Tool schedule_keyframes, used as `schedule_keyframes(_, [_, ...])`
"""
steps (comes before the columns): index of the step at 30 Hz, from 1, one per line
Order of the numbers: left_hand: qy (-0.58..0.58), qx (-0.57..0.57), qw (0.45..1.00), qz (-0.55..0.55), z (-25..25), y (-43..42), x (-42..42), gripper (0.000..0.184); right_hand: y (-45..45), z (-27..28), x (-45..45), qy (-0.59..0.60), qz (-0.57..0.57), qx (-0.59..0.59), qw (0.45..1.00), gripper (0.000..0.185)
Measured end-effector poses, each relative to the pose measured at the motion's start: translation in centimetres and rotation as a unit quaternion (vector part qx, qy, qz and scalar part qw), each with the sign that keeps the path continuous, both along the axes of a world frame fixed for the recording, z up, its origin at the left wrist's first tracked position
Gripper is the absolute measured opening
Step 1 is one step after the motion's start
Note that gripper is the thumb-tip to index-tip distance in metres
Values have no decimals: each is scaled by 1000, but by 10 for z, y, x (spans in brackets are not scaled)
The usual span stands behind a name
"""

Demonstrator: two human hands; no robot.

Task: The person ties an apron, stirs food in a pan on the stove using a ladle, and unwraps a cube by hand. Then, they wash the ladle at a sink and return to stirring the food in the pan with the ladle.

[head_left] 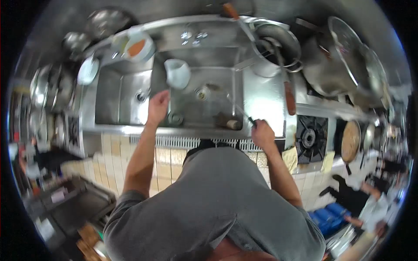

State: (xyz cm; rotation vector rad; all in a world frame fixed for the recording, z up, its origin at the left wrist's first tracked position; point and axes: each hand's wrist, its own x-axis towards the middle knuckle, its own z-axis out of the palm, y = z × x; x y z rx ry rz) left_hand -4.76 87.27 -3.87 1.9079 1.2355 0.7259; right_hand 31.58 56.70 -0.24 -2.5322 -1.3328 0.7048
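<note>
My right hand [263, 133] is closed round the dark handle of a knife [238, 107]. Its thin blade points up and left over the right sink basin [217, 71]. Over the divider between the two basins is my left hand [159, 104], its fingers curled in; what they hold, if anything, is hidden. Just beyond that hand a white container [177, 73] leans in the right basin. A small brownish-white object [233, 125] lies near the basin's front edge, close to the right hand, too blurred to name.
Left is a second basin [124, 98]; a white tub with orange contents [137, 48] stands behind it. A steel pot [278, 43] with long-handled tools stands at the back right. Further right are a gas burner [310, 138] and a pan [350, 141]. Another person [376, 209] is at lower right.
</note>
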Motion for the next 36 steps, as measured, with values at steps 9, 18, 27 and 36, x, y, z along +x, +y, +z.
schedule_keyframes(9, [176, 231, 916, -277, -80, 271, 263, 80, -12, 45, -73, 154, -162, 8, 975, 33])
schedule_keyframes(18, [252, 198, 927, -196, -35, 228, 278, 77, 11, 19, -103, 244, -165, 125, 947, 33])
schedule_keyframes(27, [225, 55, 932, -280, -94, 196, 215, 66, 63, -3, -117, 419, -236, 97, 872, 46])
schedule_keyframes(36, [4, -337, 912, -233, -36, 172, 153, 45, 88, 5, -121, 488, -242, 78, 835, 29])
